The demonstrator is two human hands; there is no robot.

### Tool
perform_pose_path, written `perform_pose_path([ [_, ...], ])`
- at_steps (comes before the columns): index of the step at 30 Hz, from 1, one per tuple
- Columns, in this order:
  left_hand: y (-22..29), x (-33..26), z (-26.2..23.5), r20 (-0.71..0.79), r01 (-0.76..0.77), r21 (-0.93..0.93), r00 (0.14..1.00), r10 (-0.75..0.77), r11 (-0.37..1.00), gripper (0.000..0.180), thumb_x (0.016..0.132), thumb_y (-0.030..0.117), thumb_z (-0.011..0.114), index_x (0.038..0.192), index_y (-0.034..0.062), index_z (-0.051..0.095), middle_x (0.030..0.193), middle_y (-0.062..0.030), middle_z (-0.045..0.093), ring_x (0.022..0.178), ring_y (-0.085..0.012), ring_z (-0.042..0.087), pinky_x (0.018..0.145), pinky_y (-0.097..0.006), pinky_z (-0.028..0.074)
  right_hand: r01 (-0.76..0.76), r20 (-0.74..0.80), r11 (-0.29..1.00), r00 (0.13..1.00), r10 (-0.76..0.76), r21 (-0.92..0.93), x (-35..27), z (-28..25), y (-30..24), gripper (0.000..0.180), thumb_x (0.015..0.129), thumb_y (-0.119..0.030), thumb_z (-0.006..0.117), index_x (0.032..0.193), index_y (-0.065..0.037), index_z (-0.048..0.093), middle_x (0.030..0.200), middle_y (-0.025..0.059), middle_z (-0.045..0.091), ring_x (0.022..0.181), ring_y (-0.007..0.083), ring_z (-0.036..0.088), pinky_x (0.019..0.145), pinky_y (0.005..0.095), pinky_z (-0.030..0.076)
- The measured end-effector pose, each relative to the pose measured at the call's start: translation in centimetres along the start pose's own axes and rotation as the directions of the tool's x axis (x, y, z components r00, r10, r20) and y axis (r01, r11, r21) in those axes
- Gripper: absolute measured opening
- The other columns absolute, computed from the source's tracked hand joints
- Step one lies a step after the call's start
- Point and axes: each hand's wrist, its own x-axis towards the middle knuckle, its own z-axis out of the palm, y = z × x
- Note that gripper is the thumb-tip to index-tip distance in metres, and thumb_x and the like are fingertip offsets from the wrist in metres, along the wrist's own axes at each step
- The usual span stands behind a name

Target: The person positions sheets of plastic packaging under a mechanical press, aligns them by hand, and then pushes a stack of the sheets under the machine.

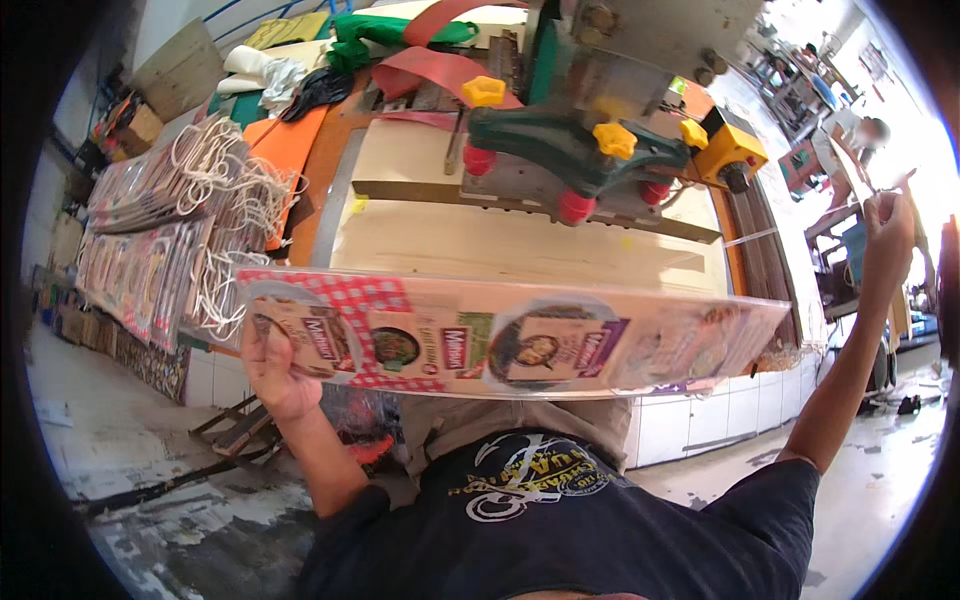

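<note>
A dark navy short-sleeved T-shirt was worn, its chest printed with a white and yellow graphic of curved shapes and lettering. Khaki-brown trousers or shorts were seen below the hem. Both forearms were bare; the left hand [278, 372] and right hand [888, 238] were ungloved, and no watch or rings were made out.

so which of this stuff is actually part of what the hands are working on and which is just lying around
In hand:
- printed flat bag, held at one end by the left hand
- right hand, raised and closed, holding something too thin to make out

Lying about:
- stacks of printed bags with white cord handles
- green machine with yellow knobs
- wooden board
</note>
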Motion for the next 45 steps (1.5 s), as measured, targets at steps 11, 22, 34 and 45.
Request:
perform_pose_path([
  [11,-0.4,0.2,-2.5,-0.075,0.031,-0.038,0.997,-0.034,0.999,0.049,0.096,0.009,0.061,0.140,-0.0029,0.045,0.131,-0.0159,0.060,0.117,-0.0248,0.061,0.102,-0.041,0.049,0.173,-0.012,0.984,0.985,-0.174,-0.034,1.4,6.7,15.0,0.028,0.097,-0.029,0.060,0.098,-0.001,0.064,0.083,0.0061,0.066,0.077,0.0154,0.062,0.068,0.0322,0.047],
  [22,-0.7,1.2,-1.6,-0.011,0.039,-0.043,0.999,-0.040,0.998,0.047,0.098,0.009,0.057,0.140,-0.0045,0.043,0.132,-0.0165,0.058,0.119,-0.0248,0.060,0.104,-0.042,0.047,-0.060,0.323,0.414,0.730,-0.602,0.908,-9.7,-2.8,-16.4,0.023,0.095,-0.014,0.062,0.113,0.000,0.065,0.087,0.0079,0.069,0.085,0.0155,0.068,0.078,0.0309,0.053],
  [34,-1.0,1.0,-0.7,-0.006,0.058,0.018,0.998,-0.058,0.998,0.058,0.095,0.014,0.063,0.144,-0.0044,0.038,0.137,-0.0173,0.054,0.124,-0.0267,0.056,0.107,-0.043,0.044,0.114,0.176,0.273,0.522,-0.834,0.955,-10.6,-3.4,-21.5,0.013,0.089,-0.012,0.068,0.097,-0.003,0.064,0.086,0.0125,0.067,0.083,0.0303,0.068,0.072,0.0384,0.053],
  [45,-1.0,1.1,0.0,0.059,0.078,-0.010,0.995,-0.077,0.997,0.054,0.097,0.013,0.060,0.143,-0.0044,0.039,0.135,-0.0172,0.056,0.123,-0.0256,0.057,0.107,-0.043,0.045,0.096,0.224,0.397,0.694,-0.684,0.913,-11.8,-2.9,-20.9,0.011,0.090,-0.008,0.064,0.092,0.000,0.056,0.079,0.0124,0.062,0.073,0.0275,0.064,0.066,0.0368,0.049],
])
